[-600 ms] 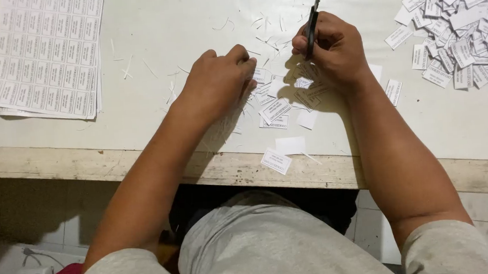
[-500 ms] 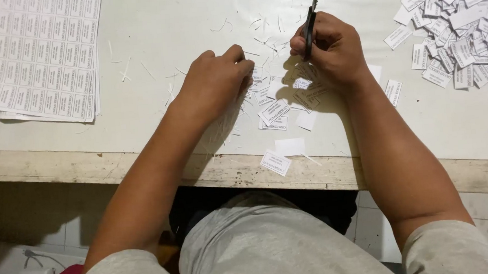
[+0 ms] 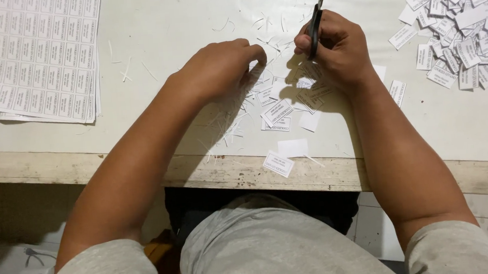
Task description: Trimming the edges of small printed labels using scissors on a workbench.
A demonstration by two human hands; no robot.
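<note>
My right hand (image 3: 339, 51) grips black-handled scissors (image 3: 317, 15) whose blades point away from me. My left hand (image 3: 221, 69) rests knuckles up on the white table top (image 3: 177, 20), its fingertips curled down among small cut paper labels (image 3: 277, 112) lying between the two hands. Whether the left fingers pinch a label is hidden. Thin paper slivers (image 3: 228, 123) lie scattered around both hands.
A stack of uncut printed label sheets (image 3: 43, 57) lies at the far left. A heap of cut labels (image 3: 467, 21) fills the far right. Two loose labels (image 3: 283, 157) sit by the worn wooden table edge (image 3: 43, 167). My grey-clad lap is below.
Both hands stay almost where they were; the scissors remain upright in the right hand, and the labels between the hands look unchanged.
</note>
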